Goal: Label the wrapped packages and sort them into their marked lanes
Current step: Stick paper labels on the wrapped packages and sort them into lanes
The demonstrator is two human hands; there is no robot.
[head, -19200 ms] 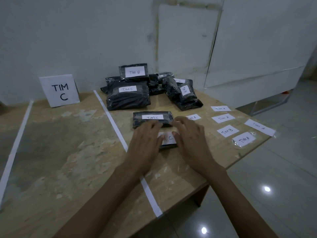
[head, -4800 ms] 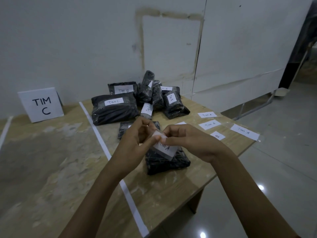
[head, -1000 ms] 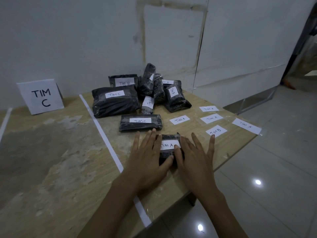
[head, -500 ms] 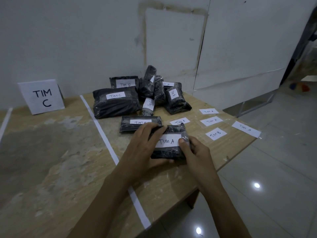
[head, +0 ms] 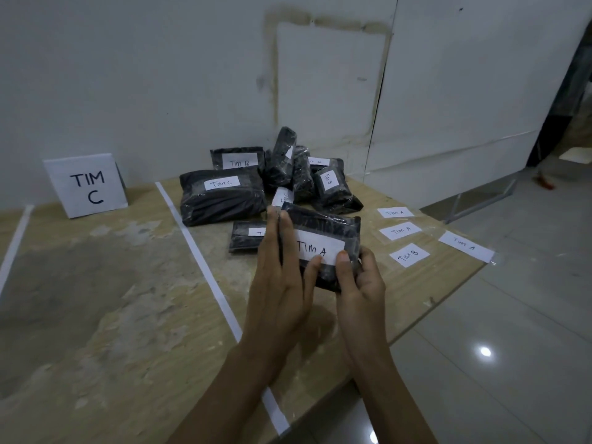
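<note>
Black plastic-wrapped package (head: 323,225) with white paper label "TIM A" (head: 320,246) is held up just above the wooden desk (head: 128,299), in front of the pile of labelled black packages (head: 221,197). Left hand (head: 278,283) lies flat on its left edge, fingers straight, thumb on the label. Right hand (head: 358,283) grips the lower right corner. Label looks fully stuck, hard to tell in dim light. Best to rub the corners flat and keep the text readable. Only the white "TIM C" sign card (head: 86,185) shows, so find the A lane before setting down.
</note>
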